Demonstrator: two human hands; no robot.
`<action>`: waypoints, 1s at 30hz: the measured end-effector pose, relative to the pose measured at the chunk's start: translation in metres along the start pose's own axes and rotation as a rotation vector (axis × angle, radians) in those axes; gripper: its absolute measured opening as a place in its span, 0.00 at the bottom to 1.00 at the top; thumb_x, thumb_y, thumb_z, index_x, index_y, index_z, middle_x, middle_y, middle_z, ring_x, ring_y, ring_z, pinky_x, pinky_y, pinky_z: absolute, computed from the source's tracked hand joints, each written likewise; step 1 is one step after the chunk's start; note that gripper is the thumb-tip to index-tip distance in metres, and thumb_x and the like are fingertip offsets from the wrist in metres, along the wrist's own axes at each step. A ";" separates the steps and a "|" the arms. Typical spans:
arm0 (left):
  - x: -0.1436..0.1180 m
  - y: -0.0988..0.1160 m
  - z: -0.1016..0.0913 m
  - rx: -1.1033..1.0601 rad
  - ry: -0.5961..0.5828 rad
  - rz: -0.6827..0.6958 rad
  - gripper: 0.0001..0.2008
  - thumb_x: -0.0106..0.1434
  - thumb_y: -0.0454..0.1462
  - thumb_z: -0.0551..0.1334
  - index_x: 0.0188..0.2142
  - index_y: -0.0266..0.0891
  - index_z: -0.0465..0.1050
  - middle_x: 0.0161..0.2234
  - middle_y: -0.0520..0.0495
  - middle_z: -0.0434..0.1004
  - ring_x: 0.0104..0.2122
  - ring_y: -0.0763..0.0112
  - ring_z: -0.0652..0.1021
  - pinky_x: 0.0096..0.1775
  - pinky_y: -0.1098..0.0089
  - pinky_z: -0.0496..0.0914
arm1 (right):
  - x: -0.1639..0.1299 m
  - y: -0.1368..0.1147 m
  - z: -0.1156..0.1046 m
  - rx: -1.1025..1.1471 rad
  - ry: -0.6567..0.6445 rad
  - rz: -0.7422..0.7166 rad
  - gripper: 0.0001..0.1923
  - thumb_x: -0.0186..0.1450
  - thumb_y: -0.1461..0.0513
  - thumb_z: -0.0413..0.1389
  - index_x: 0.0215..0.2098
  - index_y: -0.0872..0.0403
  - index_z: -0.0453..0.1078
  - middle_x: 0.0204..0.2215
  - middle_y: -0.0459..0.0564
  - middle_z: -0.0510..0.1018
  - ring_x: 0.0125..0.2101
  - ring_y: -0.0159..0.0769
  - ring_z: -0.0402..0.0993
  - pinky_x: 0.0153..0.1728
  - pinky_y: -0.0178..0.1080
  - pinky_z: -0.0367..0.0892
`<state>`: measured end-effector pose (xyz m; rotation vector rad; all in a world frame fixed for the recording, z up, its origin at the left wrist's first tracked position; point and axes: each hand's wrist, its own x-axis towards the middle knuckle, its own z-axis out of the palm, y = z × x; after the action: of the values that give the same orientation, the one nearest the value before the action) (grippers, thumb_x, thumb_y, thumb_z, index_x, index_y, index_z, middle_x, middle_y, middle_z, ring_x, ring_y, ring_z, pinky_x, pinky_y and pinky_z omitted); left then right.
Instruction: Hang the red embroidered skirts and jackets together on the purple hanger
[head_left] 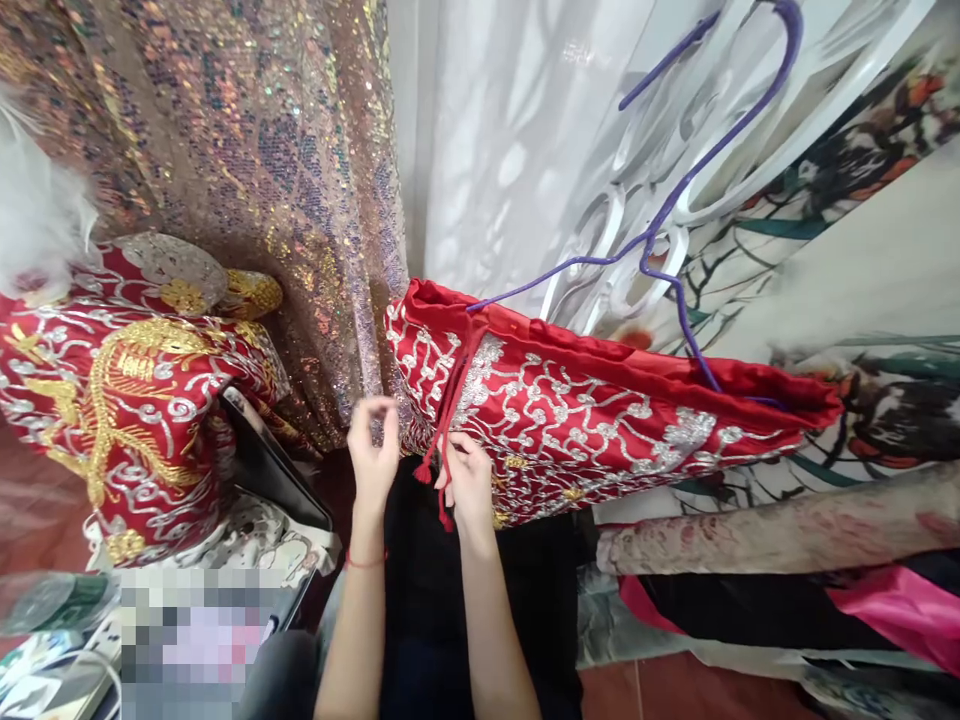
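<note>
The red embroidered garment [600, 420] hangs on a purple hanger [675, 220], its long axis running left to right. The right hand [469, 485] pinches its red cords [448, 440]. The left hand [375, 450] is half-curled, holding nothing.

Single head-worn camera looks forward and down, close upon the red silver-embroidered hanging garment [600, 420] at arm's reach.

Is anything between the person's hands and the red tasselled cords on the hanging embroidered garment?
Nothing visible. The right hand already touches the red tasselled cords; the left hand is just beside them, apart, fingers pinched.
</note>
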<state>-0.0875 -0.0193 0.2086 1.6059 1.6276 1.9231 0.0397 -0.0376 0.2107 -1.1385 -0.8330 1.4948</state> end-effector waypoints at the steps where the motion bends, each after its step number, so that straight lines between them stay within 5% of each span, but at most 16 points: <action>1: -0.021 -0.013 0.002 -0.011 -0.112 -0.081 0.08 0.69 0.42 0.58 0.40 0.40 0.71 0.36 0.47 0.75 0.37 0.68 0.77 0.43 0.67 0.72 | 0.001 -0.001 -0.001 0.003 0.001 0.000 0.25 0.54 0.43 0.64 0.34 0.55 0.71 0.08 0.36 0.66 0.06 0.22 0.50 0.08 0.28 0.42; 3: -0.053 -0.030 0.009 -0.052 -0.294 -0.178 0.09 0.65 0.41 0.61 0.42 0.39 0.70 0.36 0.47 0.75 0.35 0.68 0.77 0.37 0.70 0.72 | 0.002 -0.001 -0.002 0.016 -0.022 -0.015 0.24 0.54 0.44 0.65 0.31 0.55 0.71 0.10 0.38 0.68 0.07 0.21 0.51 0.09 0.28 0.44; 5: -0.069 -0.037 0.017 -0.049 -0.359 -0.228 0.11 0.62 0.40 0.62 0.43 0.39 0.69 0.36 0.48 0.74 0.35 0.69 0.76 0.38 0.70 0.71 | 0.003 0.000 -0.001 0.017 -0.063 -0.031 0.23 0.53 0.45 0.66 0.29 0.55 0.71 0.13 0.40 0.71 0.09 0.20 0.52 0.10 0.28 0.46; 12: -0.061 -0.039 0.024 -0.024 -0.421 -0.278 0.08 0.63 0.38 0.56 0.39 0.40 0.72 0.32 0.47 0.76 0.33 0.65 0.77 0.40 0.66 0.72 | 0.001 0.014 0.011 0.056 -0.037 -0.063 0.20 0.53 0.47 0.66 0.30 0.54 0.73 0.19 0.45 0.77 0.11 0.23 0.57 0.13 0.32 0.55; 17: -0.071 -0.043 0.036 -0.102 -0.359 -0.276 0.12 0.60 0.37 0.55 0.39 0.41 0.76 0.37 0.42 0.81 0.44 0.57 0.80 0.48 0.59 0.73 | 0.004 0.008 0.018 0.111 0.132 -0.122 0.19 0.52 0.48 0.65 0.28 0.55 0.72 0.19 0.44 0.76 0.11 0.22 0.57 0.15 0.31 0.54; 20: -0.076 -0.044 0.045 -0.127 -0.370 -0.267 0.10 0.60 0.38 0.56 0.36 0.40 0.76 0.36 0.42 0.81 0.40 0.58 0.80 0.45 0.60 0.74 | 0.004 -0.009 0.022 0.121 0.185 -0.147 0.18 0.53 0.49 0.64 0.28 0.55 0.71 0.17 0.43 0.75 0.11 0.22 0.57 0.15 0.31 0.55; 25: -0.074 -0.041 0.044 -0.141 -0.372 -0.257 0.11 0.61 0.44 0.60 0.35 0.40 0.75 0.33 0.43 0.80 0.33 0.60 0.79 0.40 0.62 0.75 | 0.001 -0.042 0.033 0.107 0.138 -0.264 0.13 0.58 0.52 0.61 0.32 0.54 0.72 0.25 0.47 0.81 0.13 0.22 0.58 0.17 0.31 0.60; 30: -0.058 -0.036 0.021 -0.183 -0.307 -0.243 0.11 0.63 0.45 0.60 0.38 0.40 0.71 0.35 0.46 0.76 0.36 0.63 0.78 0.43 0.63 0.73 | 0.001 -0.048 0.037 -0.075 0.066 -0.351 0.14 0.63 0.52 0.58 0.26 0.52 0.73 0.20 0.44 0.76 0.17 0.28 0.65 0.29 0.38 0.71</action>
<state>-0.0646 -0.0318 0.1423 1.4690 1.4055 1.5659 0.0201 -0.0237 0.2659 -1.0285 -0.9927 1.1393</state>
